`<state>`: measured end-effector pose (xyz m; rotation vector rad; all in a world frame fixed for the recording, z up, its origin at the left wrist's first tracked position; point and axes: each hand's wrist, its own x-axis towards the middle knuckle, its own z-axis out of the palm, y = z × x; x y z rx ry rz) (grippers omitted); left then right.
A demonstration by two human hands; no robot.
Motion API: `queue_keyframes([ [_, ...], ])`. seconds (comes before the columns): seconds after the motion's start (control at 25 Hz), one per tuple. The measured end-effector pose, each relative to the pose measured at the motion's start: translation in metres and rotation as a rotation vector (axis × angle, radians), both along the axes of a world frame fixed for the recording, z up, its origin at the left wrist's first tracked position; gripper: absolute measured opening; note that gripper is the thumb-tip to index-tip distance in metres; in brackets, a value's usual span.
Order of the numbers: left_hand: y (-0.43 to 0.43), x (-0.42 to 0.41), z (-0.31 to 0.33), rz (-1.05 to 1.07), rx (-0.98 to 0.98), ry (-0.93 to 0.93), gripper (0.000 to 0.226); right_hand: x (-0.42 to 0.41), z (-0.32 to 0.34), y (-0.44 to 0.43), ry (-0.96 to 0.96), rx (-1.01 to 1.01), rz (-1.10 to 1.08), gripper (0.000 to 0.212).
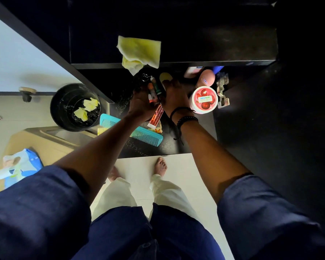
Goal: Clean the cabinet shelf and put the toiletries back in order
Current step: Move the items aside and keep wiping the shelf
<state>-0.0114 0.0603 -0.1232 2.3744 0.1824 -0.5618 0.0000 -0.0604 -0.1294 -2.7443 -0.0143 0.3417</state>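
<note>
A yellow cloth (140,52) hangs over the front edge of the dark upper shelf (195,63). Below it, on the black lower shelf (169,145), my left hand (142,103) and my right hand (174,99) meet around a bunch of small tubes (154,89). Both hands appear closed on them. A red tube (156,116) sticks out beneath the hands. A teal comb (131,131) lies under my left forearm. To the right stand a round jar with a red-and-white lid (204,100) and a pink bottle (206,78).
A black bin (74,107) with yellow scraps stands at the left. A blue-and-white packet (20,167) lies on a beige surface at lower left. A metal hinge (222,89) sits at the shelf's right. My bare feet stand on white floor tiles (178,166).
</note>
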Motion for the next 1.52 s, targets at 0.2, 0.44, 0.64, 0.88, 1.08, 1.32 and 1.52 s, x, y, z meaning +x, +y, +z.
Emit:
queue_keyframes([
  [0.2, -0.015, 0.006, 0.007, 0.064, -0.139, 0.071, 0.028, 0.004, -0.008, 0.002, -0.007, -0.034, -0.082, 0.033],
  [0.44, -0.037, 0.009, -0.005, 0.017, -0.343, 0.032, 0.049, -0.01, -0.003, -0.013, 0.057, -0.094, -0.124, 0.044],
  [0.64, -0.033, 0.011, -0.017, -0.086, -0.454, 0.088, 0.07, -0.054, 0.016, -0.015, -0.03, 0.054, -0.137, 0.041],
  [0.88, 0.003, -0.009, 0.003, -0.256, -0.193, -0.02, 0.072, -0.072, 0.001, -0.017, 0.127, -0.024, 0.175, 0.05],
  [1.08, 0.039, -0.047, 0.017, -0.416, 0.053, -0.002, 0.074, -0.088, 0.0, -0.026, 0.026, -0.032, 0.082, 0.021],
  [1.32, 0.054, -0.063, 0.014, -0.613, 0.426, -0.119, 0.075, -0.115, 0.007, -0.057, 0.022, -0.119, -0.192, 0.038],
  [1.52, 0.047, -0.061, 0.009, -0.513, 0.416, -0.153, 0.064, -0.122, 0.015, -0.073, 0.021, -0.125, -0.304, 0.045],
])
